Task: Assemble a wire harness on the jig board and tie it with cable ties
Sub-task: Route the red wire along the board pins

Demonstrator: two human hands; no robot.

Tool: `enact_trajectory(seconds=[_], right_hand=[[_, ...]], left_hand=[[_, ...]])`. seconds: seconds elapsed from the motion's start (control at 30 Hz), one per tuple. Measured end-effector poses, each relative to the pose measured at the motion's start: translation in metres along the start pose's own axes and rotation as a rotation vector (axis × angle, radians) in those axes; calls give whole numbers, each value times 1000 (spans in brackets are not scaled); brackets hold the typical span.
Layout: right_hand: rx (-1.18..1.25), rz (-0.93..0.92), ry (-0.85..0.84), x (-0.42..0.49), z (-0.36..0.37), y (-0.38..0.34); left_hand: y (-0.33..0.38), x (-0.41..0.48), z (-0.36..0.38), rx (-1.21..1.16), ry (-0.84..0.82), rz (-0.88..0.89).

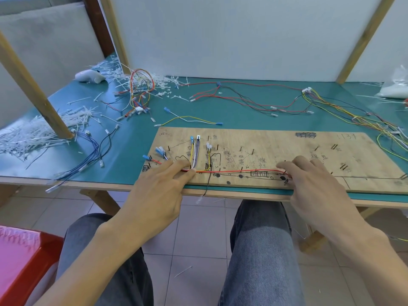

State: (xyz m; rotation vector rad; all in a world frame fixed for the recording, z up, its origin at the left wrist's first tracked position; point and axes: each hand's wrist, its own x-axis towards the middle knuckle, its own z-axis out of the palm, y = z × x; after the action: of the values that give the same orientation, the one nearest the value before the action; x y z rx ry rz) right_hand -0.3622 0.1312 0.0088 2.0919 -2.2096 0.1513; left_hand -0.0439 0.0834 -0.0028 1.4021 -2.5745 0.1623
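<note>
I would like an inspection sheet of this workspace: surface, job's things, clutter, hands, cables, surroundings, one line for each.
Surface: green table mat, jig board at its near edge.
Job's things: board has pins and pen marks; red wire along its near side.
Clutter: loose cable ties heaped at left and back.
Hands: left hand and right hand at the red wire's two ends; pinching or pressing, cannot tell.
Cables: spare harnesses behind the board.
Surroundings: wooden posts, white panels, red stool, tiled floor.

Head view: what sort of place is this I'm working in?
Most likely a small wire-harness assembly bench: a plywood jig board with pins and hand-drawn routing marks, a red wire strung along it, loose harnesses and heaps of white cable ties on the green mat.
</note>
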Motion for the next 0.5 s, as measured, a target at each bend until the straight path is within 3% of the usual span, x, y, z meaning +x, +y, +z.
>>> enact_trajectory(seconds=[0.13,0.5], right_hand=[[-30,-14,-33,0,-4,-2],[22,74,89,-22,9,-9]], left_hand=[[0,-1,2,-33,-21,-21],[-3,-5,4,-104,-44,-41]])
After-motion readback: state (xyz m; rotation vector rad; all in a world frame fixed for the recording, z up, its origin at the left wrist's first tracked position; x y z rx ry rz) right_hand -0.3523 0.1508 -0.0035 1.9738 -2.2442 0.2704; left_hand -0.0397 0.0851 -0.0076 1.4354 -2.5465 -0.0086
